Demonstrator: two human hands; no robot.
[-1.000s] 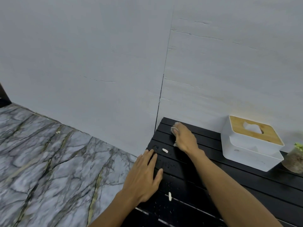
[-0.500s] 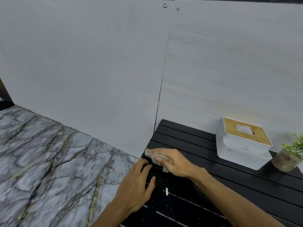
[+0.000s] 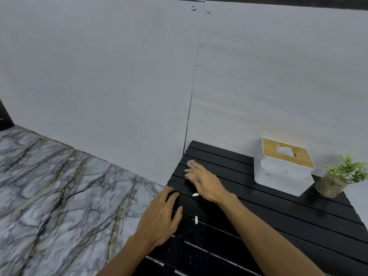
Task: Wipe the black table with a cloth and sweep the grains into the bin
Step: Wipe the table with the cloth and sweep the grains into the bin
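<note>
The black slatted table (image 3: 268,220) fills the lower right, its left end against the pale wall. My right hand (image 3: 205,182) lies flat on the far left part of the table, pressing a small pale cloth (image 3: 190,163) whose edge peeks out under the fingers. My left hand (image 3: 159,218) rests on the table's left edge, fingers spread and relaxed. Two white grains (image 3: 195,194) lie between my hands, the second grain (image 3: 196,220) nearer me, with fine white specks around. No bin is in view.
A white tissue box with a wooden lid (image 3: 284,166) stands at the back of the table by the wall. A small potted plant (image 3: 338,180) sits to its right. Marble-patterned floor (image 3: 59,196) lies to the left of the table.
My right hand with the cloth swept from the far corner to the left edge, then slid back away from me. The left hand stayed on the table's edge. The camera tilted up.
</note>
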